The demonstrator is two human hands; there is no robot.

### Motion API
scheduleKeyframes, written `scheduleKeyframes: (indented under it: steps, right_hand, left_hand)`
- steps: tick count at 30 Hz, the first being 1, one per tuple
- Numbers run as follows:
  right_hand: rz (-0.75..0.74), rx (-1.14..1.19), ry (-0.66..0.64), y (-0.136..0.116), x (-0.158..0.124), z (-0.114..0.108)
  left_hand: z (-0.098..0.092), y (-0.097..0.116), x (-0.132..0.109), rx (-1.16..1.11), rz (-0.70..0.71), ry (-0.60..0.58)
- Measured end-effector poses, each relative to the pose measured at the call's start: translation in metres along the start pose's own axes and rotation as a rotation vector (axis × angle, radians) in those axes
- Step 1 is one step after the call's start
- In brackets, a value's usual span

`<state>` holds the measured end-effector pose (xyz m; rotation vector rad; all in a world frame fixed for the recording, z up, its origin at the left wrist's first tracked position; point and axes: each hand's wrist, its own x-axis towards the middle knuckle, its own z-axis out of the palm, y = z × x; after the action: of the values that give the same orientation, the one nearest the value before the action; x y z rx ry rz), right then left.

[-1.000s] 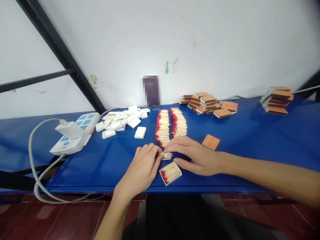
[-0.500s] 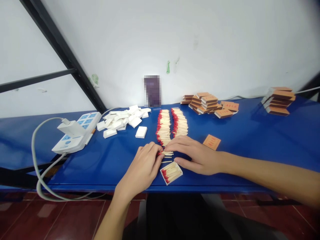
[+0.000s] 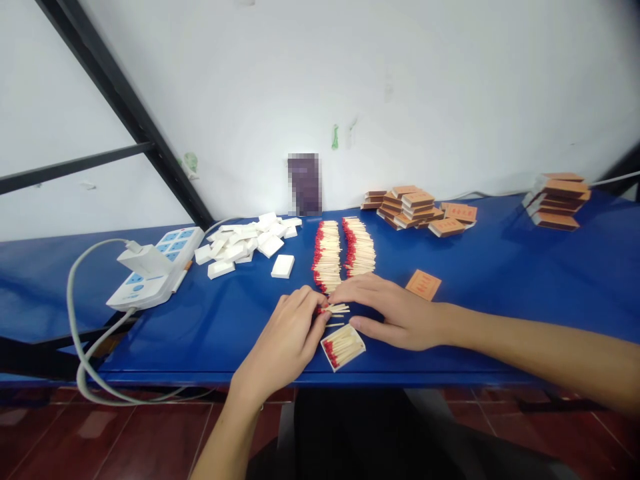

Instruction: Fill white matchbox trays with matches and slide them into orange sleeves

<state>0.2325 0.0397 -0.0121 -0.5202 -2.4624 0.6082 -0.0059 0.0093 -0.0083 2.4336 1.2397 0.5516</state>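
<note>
My left hand (image 3: 285,340) and my right hand (image 3: 395,310) meet over a small bunch of red-tipped matches (image 3: 336,309) on the blue table (image 3: 500,280). Both hands have fingers curled, pinching that bunch from either side. One loose match lies just below it. A white inner tray (image 3: 343,347) part-filled with matches sits by the front edge, under my fingertips. Two long rows of matches (image 3: 343,250) lie beyond my hands. A single orange matchbox sleeve (image 3: 423,285) rests to the right of my right hand.
A heap of white trays (image 3: 245,243) lies at centre left, with a white power strip (image 3: 155,270) and its grey cable further left. Stacks of orange matchboxes (image 3: 417,208) stand at the back and another stack (image 3: 557,200) at far right. A black steel frame rises at left.
The bunch between my fingers has loosened and one match has dropped out below it. My hands have barely shifted.
</note>
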Motion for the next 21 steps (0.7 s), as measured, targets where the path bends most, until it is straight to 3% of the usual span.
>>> scheduleKeyframes:
  steps: [12,21]
  right_hand:
    - [-0.044,0.015,-0.022,0.001,0.001,-0.001]
    - [-0.188,-0.032,0.088,-0.008,0.002,0.001]
  left_hand:
    - [0.000,0.001,-0.001,0.012,0.006,-0.003]
    - [-0.009,0.013,-0.005,0.028,0.033,0.028]
